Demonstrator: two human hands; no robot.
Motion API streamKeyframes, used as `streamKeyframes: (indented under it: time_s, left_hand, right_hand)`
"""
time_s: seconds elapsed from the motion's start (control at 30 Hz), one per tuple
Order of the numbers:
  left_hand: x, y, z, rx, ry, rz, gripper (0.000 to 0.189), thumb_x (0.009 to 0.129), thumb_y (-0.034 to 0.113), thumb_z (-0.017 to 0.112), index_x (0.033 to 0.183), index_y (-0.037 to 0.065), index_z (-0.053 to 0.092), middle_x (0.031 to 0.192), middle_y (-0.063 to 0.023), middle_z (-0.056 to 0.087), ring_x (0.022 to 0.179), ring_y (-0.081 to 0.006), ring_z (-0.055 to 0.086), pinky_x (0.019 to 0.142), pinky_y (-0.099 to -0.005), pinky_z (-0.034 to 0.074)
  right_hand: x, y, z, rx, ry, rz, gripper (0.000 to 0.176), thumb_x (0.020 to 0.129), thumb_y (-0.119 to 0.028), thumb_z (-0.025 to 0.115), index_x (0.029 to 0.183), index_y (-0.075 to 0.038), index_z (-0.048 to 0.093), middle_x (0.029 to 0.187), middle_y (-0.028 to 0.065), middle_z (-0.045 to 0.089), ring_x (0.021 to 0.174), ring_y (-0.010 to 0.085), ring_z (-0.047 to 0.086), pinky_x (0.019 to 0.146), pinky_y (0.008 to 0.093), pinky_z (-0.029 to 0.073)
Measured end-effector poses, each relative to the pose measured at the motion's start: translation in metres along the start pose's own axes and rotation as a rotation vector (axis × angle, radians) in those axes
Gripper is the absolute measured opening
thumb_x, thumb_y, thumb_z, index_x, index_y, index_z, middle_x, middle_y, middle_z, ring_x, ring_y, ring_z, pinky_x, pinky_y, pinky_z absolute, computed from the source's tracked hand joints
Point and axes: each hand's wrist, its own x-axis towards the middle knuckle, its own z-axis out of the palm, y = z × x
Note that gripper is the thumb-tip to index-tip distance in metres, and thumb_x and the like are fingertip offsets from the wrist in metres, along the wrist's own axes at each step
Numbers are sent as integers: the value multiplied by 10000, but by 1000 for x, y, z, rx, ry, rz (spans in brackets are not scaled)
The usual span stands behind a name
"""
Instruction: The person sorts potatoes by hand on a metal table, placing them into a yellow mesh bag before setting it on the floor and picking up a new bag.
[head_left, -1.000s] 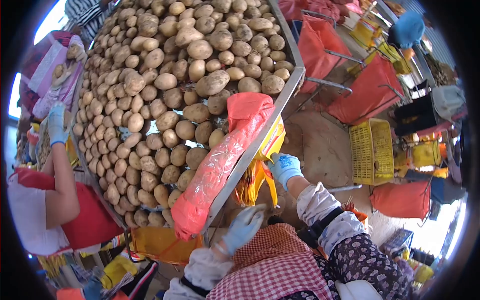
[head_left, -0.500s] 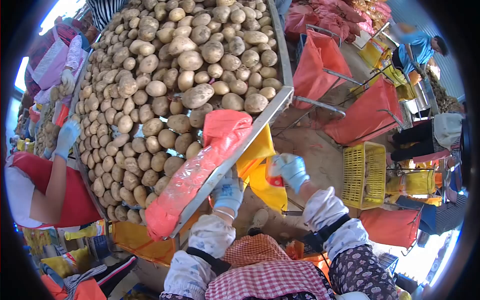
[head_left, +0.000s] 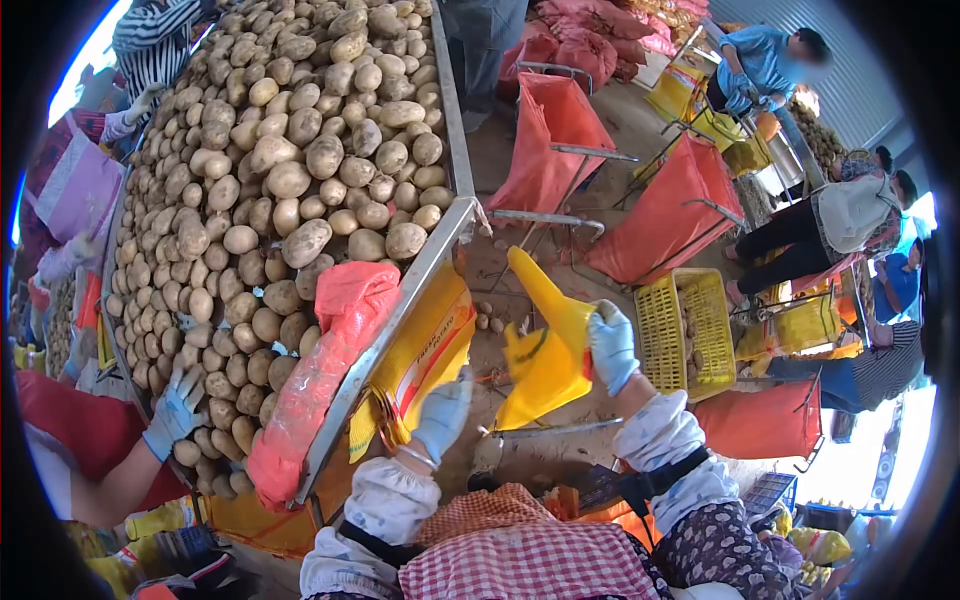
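One yellow bag [head_left: 562, 358], detached, seemingly unfilled, held in the right hand [head_left: 612, 347]; printed bags [head_left: 425, 335] hanging from the bench [head_left: 438, 238] beside the blurred left hand [head_left: 443, 412], grip indeterminable; potatoes [head_left: 290, 180] loose beyond.

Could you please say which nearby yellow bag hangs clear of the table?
The yellow bag in the right hand, held out to the right; the others hang at the table's metal edge, by the left hand.

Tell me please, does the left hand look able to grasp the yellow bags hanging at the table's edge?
Probably yes: the left hand is right beside the yellow bags, and nothing visible blocks it. Blur hides whether it touches them.
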Motion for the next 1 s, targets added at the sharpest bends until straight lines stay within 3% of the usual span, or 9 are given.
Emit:
streamKeyframes:
  time_s: [0.07, 0.2, 0.3, 0.4, 0.53, 0.73, 0.8, 0.9, 1.0]
  left_hand:
    - [-2, 14, 15, -719, -556, -266, 572, 910, 552, 484, 1155, 43, 571, 1068, -98, 627, 837, -235, 611, 713, -366, 489]
    - [-1, 50, 45, -895, -452, -212, 651, 903, 563, 494, 1301, 50, 447, 1220, -70, 548, 959, -202, 599, 761, -362, 503]
    - [15, 41, 66, -940, 157, -61, 615, 889, 393, 621, 1373, 107, 372, 1275, -115, 512, 1034, -224, 589, 812, -378, 516]
    - [3, 46, 45, -1544, -312, -175, 463, 905, 320, 611, 1292, 111, 465, 1159, -96, 581, 929, -196, 618, 731, -340, 539]
    - [40, -6, 35, -1337, -239, -308, 287, 949, 295, 536, 1165, 108, 553, 1016, -66, 627, 800, -156, 631, 647, -261, 546]
    - [42, 14, 30, -1359, -388, 178, 203, 975, 191, 460, 1084, 65, 576, 961, -58, 637, 743, -145, 640, 602, -223, 553]
    - [19, 58, 39, -1413, -20, 27, 200, 963, 170, 483, 1097, 51, 571, 976, -47, 629, 803, -155, 645, 666, -255, 557]
    - [23, 59, 58, -1265, -188, 99, 205, 950, 146, 517, 1119, 39, 557, 1020, -58, 614, 928, -168, 624, 831, -321, 525]
    - [17, 65, 79, -1097, -360, 222, 211, 951, 141, 521, 1128, 28, 544, 1030, -50, 605, 939, -129, 595, 867, -277, 490]
  right_hand:
    - [-6, 9, 32, 100, 125, -90, 126, 887, -53, 506, 942, -5, 608, 770, -14, 570, 708, 69, 489, 640, 241, 444]
    - [-25, -22, 54, 42, 88, -137, 103, 900, -47, 502, 872, -5, 592, 769, -26, 557, 721, 57, 477, 662, 222, 438]
    - [-30, -39, 58, 416, 173, -223, 115, 911, -48, 498, 913, 4, 601, 830, -5, 605, 762, 69, 531, 696, 221, 455]
    - [-39, -39, 50, 282, 129, -397, 162, 942, -88, 516, 1049, 10, 588, 942, 38, 643, 805, 90, 591, 735, 216, 479]
    - [-62, -12, 21, 103, 74, -533, 195, 914, -80, 512, 1068, 10, 591, 925, 40, 643, 792, 107, 598, 728, 238, 488]
    - [-49, 32, -43, -485, 141, -485, 198, 733, -48, 576, 904, -17, 670, 789, 120, 641, 696, 249, 648, 659, 303, 516]
    - [-48, 12, -48, -510, -11, -257, 171, 712, -59, 606, 864, -8, 662, 933, 160, 653, 835, 297, 650, 742, 336, 517]
    - [-54, -13, -35, -555, -256, -702, 111, 662, -77, 667, 722, 6, 625, 1291, 271, 492, 1135, 425, 514, 924, 427, 453]
    - [-68, -21, -10, 240, -502, -24, 492, 768, -154, 667, 1214, -18, 508, 1298, 146, 505, 1191, 246, 497, 987, 355, 407]
